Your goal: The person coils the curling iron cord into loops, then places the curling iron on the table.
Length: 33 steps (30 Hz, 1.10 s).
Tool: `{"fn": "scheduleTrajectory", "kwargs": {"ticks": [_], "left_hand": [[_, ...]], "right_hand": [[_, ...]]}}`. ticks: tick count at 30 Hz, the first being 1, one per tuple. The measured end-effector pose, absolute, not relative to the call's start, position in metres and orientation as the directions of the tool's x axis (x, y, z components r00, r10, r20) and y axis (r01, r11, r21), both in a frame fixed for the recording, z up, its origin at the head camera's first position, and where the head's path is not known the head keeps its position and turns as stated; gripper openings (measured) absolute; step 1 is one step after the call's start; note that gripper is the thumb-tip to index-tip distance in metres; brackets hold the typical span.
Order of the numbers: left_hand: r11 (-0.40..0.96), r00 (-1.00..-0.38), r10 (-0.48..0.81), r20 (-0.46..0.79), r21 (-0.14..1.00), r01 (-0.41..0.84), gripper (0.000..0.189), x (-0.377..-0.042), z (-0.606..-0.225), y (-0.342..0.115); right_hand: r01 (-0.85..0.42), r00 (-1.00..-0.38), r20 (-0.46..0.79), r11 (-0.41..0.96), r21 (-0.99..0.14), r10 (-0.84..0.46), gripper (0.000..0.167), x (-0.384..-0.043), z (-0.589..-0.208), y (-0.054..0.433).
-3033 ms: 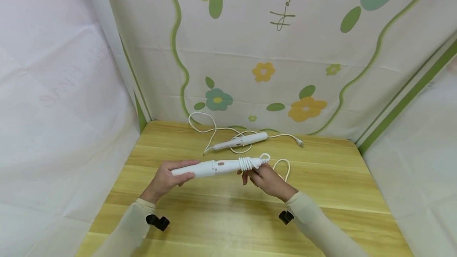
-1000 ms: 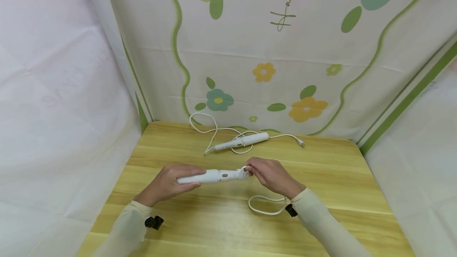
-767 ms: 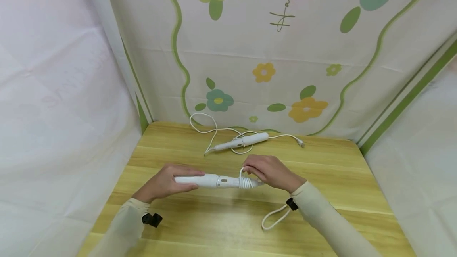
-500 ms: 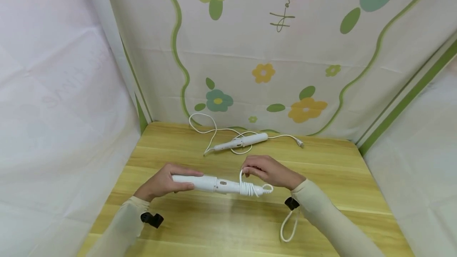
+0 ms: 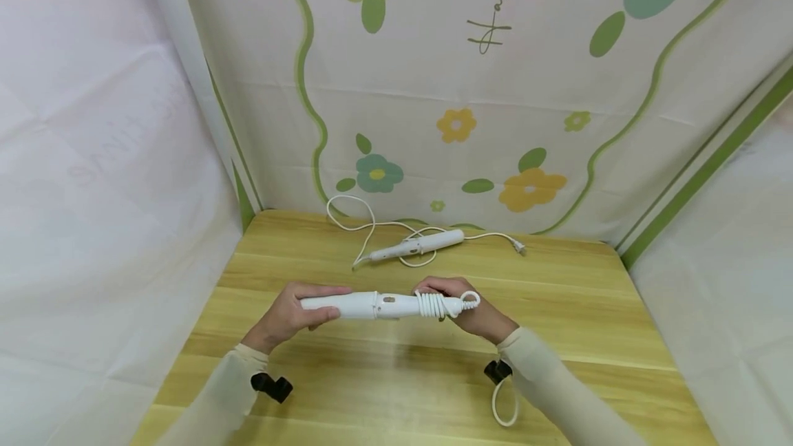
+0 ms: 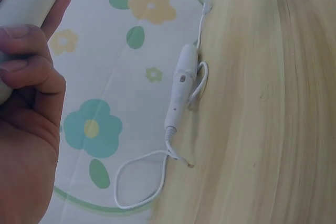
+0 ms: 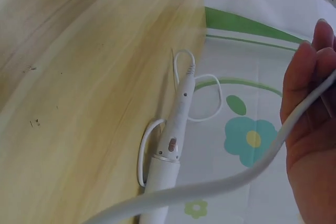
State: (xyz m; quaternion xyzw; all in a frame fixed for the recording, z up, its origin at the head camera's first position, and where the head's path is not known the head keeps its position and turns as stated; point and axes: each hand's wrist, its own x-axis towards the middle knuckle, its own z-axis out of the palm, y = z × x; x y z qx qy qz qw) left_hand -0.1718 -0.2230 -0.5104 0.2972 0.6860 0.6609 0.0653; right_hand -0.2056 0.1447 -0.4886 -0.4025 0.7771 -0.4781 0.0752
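Observation:
A white hair straightener (image 5: 356,305) is held level above the table, its power cord (image 5: 431,305) wound in several turns round the handle end. My left hand (image 5: 286,314) grips the barrel at the left, with thumb and fingers on either side. Behind the wound handle, my right hand (image 5: 483,316) holds the cord's free length, its fingertips hidden behind the coil. In the right wrist view the cord (image 7: 226,183) runs up into my curled right fingers (image 7: 298,72). A small loop of cord hangs below the right wrist in the head view.
A second white hair straightener (image 5: 436,242) lies at the back of the wooden table (image 5: 384,391), its cord loosely looped around it and its plug (image 5: 519,247) to the right. A flowered cloth (image 5: 396,88) stands behind, with pale cloth at both sides.
My right hand has drawn the cord from above the handle down behind it. The held straightener has risen slightly and levelled. My left grip stays, and the second straightener has not moved.

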Motion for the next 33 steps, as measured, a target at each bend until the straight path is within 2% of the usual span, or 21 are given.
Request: {"fn": "scheduleTrajectory", "kwargs": {"ticks": [6,11,14,20,26,33], "left_hand": [[-0.006,-0.845,0.451,0.289,0.947,0.321,0.036,-0.172,-0.511,-0.219],[0.004,-0.856,0.419,0.304,0.942,0.336,0.037,-0.171,-0.513,-0.217],[0.013,-0.868,0.390,0.309,0.940,0.341,0.037,-0.170,-0.514,-0.216],[0.014,-0.904,0.309,0.297,0.948,0.316,0.037,-0.170,-0.513,-0.216],[0.042,-0.929,0.222,0.298,0.948,0.314,0.038,-0.173,-0.510,-0.222],[0.085,-0.914,0.172,0.368,0.918,0.386,0.038,-0.177,-0.509,-0.224]], "right_hand": [[-0.420,-0.737,0.197,0.209,-0.883,-0.646,0.022,-0.201,-0.491,0.145],[-0.311,-0.795,0.138,0.202,-0.929,-0.590,0.028,-0.199,-0.493,0.147],[-0.310,-0.811,0.143,0.210,-0.927,-0.567,0.032,-0.198,-0.496,0.148],[-0.324,-0.835,0.134,0.279,-0.904,-0.534,0.028,-0.195,-0.504,0.149],[-0.358,-0.818,0.163,0.266,-0.895,-0.551,0.036,-0.193,-0.514,0.147],[-0.438,-0.778,0.187,0.305,-0.846,-0.600,0.035,-0.187,-0.521,0.143]]}}
